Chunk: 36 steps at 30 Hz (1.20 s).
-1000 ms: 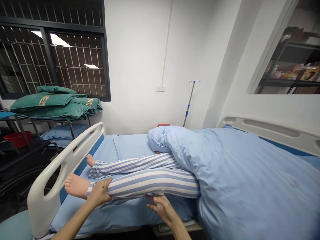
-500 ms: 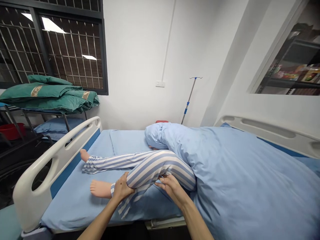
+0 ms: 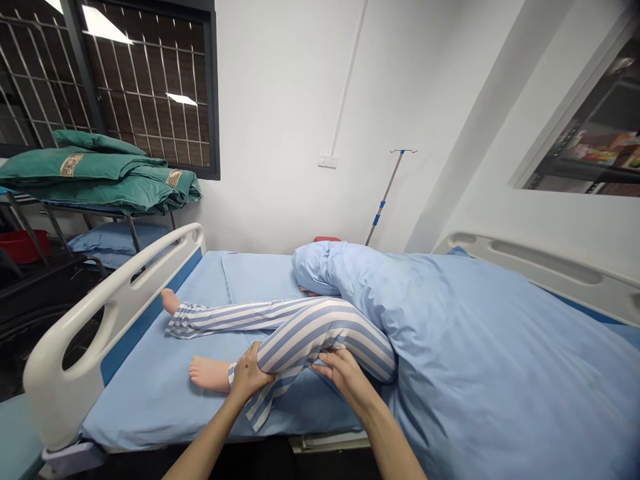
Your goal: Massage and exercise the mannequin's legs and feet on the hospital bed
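On the bed lies a figure, possibly a manikin, whose near leg (image 3: pixel 320 333) is bent at the knee in blue-and-white striped trousers. My left hand (image 3: pixel 251 372) is wrapped round the lower shin just above the bare near foot (image 3: pixel 210 373). Under the bent knee, my right hand (image 3: pixel 345 377) supports the thigh from below, its fingertips partly hidden behind the cloth. The far leg (image 3: pixel 240 317) rests stretched out on the sheet, with its foot (image 3: pixel 171 301) near the footboard. A light blue quilt (image 3: pixel 475 333) covers the upper body.
A white footboard (image 3: pixel 113 320) closes the bed's left end, and a rail panel (image 3: pixel 545 260) stands at the right. Behind are a drip pole (image 3: pixel 387 193) and a wall socket (image 3: pixel 327 161). Folded green bedding (image 3: pixel 100 177) is piled on a rack at the left.
The near foot has slid slightly right along the sheet, with my left hand round the shin. The knee is bent a little more. My right hand stays under it, and the camera view has shifted slightly.
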{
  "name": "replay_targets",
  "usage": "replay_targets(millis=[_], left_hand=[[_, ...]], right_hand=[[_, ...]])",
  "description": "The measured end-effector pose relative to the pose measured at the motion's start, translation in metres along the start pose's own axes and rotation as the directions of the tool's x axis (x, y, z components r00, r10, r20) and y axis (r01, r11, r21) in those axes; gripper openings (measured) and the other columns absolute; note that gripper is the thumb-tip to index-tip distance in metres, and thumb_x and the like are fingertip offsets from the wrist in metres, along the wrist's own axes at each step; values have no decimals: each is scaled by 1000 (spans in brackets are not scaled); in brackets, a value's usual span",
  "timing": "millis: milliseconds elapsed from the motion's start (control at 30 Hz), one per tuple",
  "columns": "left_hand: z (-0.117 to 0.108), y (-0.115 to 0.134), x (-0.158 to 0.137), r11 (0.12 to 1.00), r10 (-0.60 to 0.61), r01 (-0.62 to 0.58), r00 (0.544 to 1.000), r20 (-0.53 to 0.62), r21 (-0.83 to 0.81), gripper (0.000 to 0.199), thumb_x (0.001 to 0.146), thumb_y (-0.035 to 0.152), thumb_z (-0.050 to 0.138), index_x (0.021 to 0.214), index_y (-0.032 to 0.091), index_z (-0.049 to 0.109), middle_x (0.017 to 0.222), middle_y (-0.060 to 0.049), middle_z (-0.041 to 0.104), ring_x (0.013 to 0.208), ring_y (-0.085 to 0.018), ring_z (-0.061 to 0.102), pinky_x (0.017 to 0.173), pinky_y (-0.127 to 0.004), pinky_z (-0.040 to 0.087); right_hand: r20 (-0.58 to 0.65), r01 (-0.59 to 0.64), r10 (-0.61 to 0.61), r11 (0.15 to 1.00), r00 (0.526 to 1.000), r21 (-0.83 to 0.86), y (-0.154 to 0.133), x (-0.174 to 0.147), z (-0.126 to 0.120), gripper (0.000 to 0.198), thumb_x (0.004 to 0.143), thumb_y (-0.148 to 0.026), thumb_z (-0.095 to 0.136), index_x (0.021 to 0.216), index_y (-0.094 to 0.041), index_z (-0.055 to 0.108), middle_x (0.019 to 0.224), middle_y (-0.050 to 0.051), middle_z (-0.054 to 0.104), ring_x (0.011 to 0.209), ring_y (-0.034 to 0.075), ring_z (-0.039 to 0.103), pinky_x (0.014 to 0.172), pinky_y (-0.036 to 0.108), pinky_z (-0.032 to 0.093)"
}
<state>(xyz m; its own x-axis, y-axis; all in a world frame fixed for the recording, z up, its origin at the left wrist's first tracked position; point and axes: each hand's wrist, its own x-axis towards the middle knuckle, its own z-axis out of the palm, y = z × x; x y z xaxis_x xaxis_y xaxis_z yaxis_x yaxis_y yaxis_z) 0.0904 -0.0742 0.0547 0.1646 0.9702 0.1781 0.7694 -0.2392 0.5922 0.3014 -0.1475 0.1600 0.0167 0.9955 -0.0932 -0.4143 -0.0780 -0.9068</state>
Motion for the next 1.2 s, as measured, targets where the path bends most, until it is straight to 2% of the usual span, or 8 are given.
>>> replay_targets(millis=[167,333,467,633,733,933,1067,1200], left_hand=[[-4,0,1,1000,13,-13,1000,21,4,51,56,30,64,102,24,43,95,1,58,88,-19,55,66,-23,35],[-19,-6,4,998,37,-43,994,106,48,53,55,29,63,104,24,42,91,2,59,83,-18,56,64,-22,35],[-40,-22,3,988,30,-55,985,170,143,54,54,28,61,104,24,43,92,2,60,86,-20,57,65,-23,35],[-72,-53,-9,962,27,-71,985,169,263,67,51,27,61,114,21,41,107,-2,59,95,-25,56,73,-27,39],[-96,-69,-17,936,43,-101,983,177,336,66,51,25,59,115,20,43,109,-4,58,100,-27,53,79,-30,39],[-138,-82,-27,853,7,-146,963,269,501,66,50,24,57,115,22,46,106,-5,59,94,-30,54,79,-37,38],[-145,-83,-33,788,5,-203,946,323,581,69,48,22,57,116,20,46,105,-8,59,91,-32,54,79,-41,39],[-134,-88,-41,764,19,-250,931,366,595,72,47,22,56,118,19,46,105,-10,58,91,-31,54,78,-41,40]], right_hand=[[-44,13,-13,1000,999,-2,2,1,4,37,61,-25,72,96,-20,59,103,6,62,101,25,54,81,40,45],[-39,3,-2,999,999,46,5,-2,10,22,62,-24,70,78,-19,57,92,3,63,95,22,56,79,38,45],[-44,-34,40,991,998,128,20,-4,17,23,60,-23,71,69,-19,51,87,2,63,91,20,57,76,36,46],[-5,-86,91,959,996,269,57,-5,28,23,59,-23,71,70,-18,52,81,2,63,84,20,59,76,38,45],[53,-133,122,913,991,386,84,-6,33,20,60,-23,70,74,-20,55,81,0,64,80,19,60,80,41,44],[94,-217,199,792,975,571,149,1,29,17,58,-26,69,70,-21,58,77,-1,66,78,18,60,87,42,42],[51,-221,246,739,968,636,185,9,25,18,56,-26,68,70,-24,59,74,-2,66,74,18,60,86,40,44],[-45,-163,242,769,969,618,202,8,20,18,53,-27,68,67,-24,57,67,-3,64,69,18,59,82,43,45]])
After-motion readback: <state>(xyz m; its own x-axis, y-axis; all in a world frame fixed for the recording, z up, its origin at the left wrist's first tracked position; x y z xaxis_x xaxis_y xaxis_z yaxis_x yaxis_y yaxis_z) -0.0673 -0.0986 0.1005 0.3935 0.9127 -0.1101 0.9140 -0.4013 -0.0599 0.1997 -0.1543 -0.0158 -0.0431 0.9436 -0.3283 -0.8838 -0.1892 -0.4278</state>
